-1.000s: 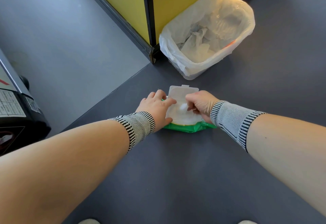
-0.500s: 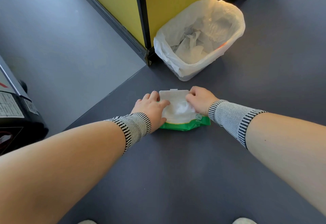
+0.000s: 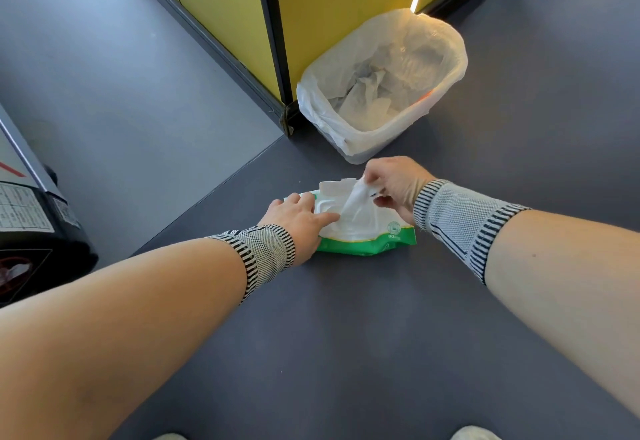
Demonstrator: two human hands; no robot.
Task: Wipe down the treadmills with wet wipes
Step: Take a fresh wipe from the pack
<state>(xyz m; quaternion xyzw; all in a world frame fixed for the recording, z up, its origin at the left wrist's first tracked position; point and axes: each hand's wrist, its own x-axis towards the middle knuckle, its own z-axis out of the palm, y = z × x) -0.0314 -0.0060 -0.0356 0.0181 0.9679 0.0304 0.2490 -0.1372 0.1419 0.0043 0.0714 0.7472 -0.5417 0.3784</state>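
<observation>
Wipe (image 3: 356,202) half out of the green pack (image 3: 367,240) on the dark floor, pinched by right hand (image 3: 394,185) fingertips, running up and right from the opening. Left hand (image 3: 298,219), fingers straight, presses the pack's left end. Lined bin (image 3: 381,86) just beyond.

Treadmill (image 3: 31,228) cut off at left edge; label text unreadable.

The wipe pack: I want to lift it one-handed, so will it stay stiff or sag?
Likely saggy: the pack is soft film, its green edge crinkled on the floor. Probably light enough to drag, since the left hand presses it flat while the right hand pulls a wipe. The open lid may flap.
</observation>
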